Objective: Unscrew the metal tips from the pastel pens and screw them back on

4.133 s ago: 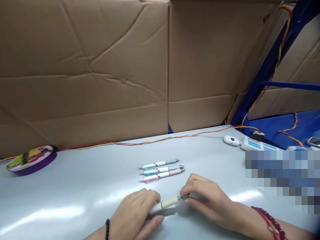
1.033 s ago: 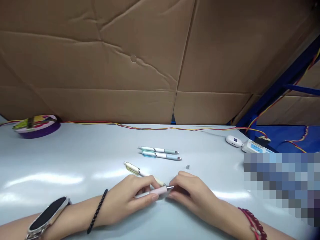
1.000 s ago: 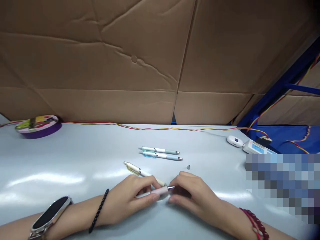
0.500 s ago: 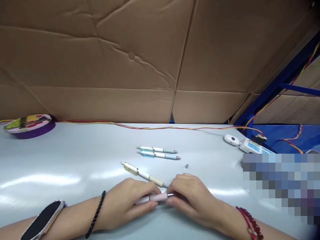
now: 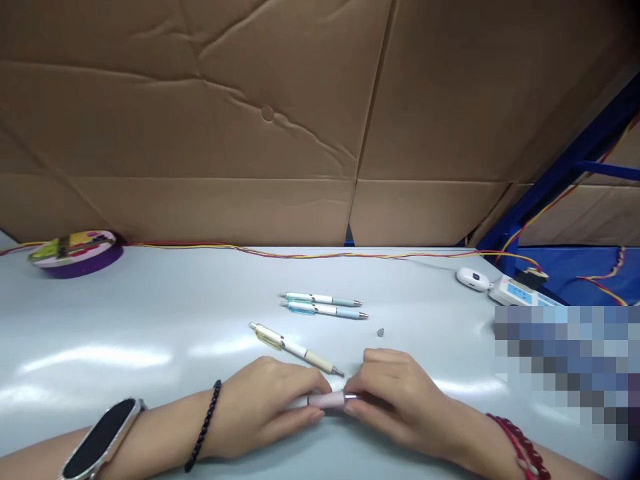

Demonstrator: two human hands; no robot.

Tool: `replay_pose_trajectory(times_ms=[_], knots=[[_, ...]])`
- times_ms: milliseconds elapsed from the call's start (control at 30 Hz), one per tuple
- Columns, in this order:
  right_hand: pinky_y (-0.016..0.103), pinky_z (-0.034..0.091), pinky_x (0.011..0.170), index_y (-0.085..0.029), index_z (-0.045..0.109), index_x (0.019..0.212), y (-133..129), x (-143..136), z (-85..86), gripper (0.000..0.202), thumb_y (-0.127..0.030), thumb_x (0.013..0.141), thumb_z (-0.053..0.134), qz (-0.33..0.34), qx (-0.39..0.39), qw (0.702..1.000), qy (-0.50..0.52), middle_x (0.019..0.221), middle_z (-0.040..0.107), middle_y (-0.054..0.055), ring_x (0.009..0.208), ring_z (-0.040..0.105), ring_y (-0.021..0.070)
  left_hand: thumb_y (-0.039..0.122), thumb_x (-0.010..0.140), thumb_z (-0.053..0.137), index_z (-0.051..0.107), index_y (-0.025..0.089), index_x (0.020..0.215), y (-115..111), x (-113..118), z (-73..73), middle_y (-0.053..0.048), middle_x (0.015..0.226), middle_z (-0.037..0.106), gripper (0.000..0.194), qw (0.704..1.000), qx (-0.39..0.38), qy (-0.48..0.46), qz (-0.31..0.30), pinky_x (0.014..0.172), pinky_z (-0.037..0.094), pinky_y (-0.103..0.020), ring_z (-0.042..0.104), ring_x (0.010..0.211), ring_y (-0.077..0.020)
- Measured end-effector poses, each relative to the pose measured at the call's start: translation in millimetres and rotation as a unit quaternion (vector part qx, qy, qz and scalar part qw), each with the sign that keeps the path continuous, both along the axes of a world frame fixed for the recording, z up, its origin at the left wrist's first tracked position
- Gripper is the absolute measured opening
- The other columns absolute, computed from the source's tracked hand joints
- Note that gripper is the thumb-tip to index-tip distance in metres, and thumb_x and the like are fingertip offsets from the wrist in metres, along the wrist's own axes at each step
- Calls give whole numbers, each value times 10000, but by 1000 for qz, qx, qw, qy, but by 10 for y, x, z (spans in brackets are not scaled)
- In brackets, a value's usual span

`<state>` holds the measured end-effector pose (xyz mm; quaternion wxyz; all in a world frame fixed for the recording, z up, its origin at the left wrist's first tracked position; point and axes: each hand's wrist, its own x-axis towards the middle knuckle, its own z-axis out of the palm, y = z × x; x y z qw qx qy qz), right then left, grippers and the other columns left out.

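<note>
A pen with a pink grip (image 5: 327, 400) lies level between my two hands, low in the head view. My left hand (image 5: 273, 403) is closed round its white barrel, thumb and fingers pinching it. At the other end, my right hand (image 5: 393, 393) pinches the silver tip, which its fingers mostly hide. Just beyond my hands rests a pen with a cream grip (image 5: 297, 350), slanting towards my right hand. Farther back, a light-blue pen (image 5: 325, 310) and a grey-green pen (image 5: 320, 299) lie side by side. A small silver cone-shaped piece (image 5: 381, 332) sits to their right.
A purple round box (image 5: 80, 265) with a colourful lid stands at the back left. Red and yellow wires (image 5: 300, 255) run along the table's back edge to a white power strip (image 5: 517, 292). Cardboard (image 5: 225, 133) walls the back. The right side is partly pixelated.
The whole scene has shifted slightly to the right as the head view turned. Both hands keep their hold on the pink-grip pen, with little visible change between them.
</note>
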<state>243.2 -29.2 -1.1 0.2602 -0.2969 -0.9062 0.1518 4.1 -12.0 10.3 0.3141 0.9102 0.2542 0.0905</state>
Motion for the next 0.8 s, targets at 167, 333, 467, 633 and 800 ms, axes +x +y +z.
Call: replay_pose_trajectory(times_ms=[167,333,467,633,800], knots=[[246,353,542,-171,620,898,-22,30,16,104,-195,918,521,19,64,997,35,646,607,8,581,469,136,267,949,410,561,213,1017,-7,5,45,10,849,657,174,1000,20,14,-14,629,426,-221,606,694,-161],[260,352,527,-188,606,896,-70,36,-2,65,-166,888,545,20,109,993,40,650,639,-1,560,468,140,348,1011,258,545,201,1019,-11,12,12,3,811,657,323,994,96,8,-43,586,417,-241,596,643,-164],[276,373,530,-171,597,926,-92,14,-5,354,-471,927,408,-5,38,999,-9,647,614,19,554,504,153,366,1033,126,537,190,1007,-38,9,-39,-15,744,641,448,981,181,16,-62,535,400,-265,585,584,-175],[246,363,538,-187,599,774,-47,-8,-10,460,-388,1007,257,-6,-17,999,-52,634,602,18,563,504,133,340,1030,159,525,197,994,-45,10,-41,-14,778,649,395,985,160,46,-42,557,409,-266,603,622,-185],[229,383,542,-179,609,878,-35,42,-24,249,-326,975,433,-22,0,1000,-6,675,611,7,594,518,125,307,1012,249,508,206,936,-31,19,6,-3,789,652,288,995,86,41,-4,587,440,-240,616,641,-175]])
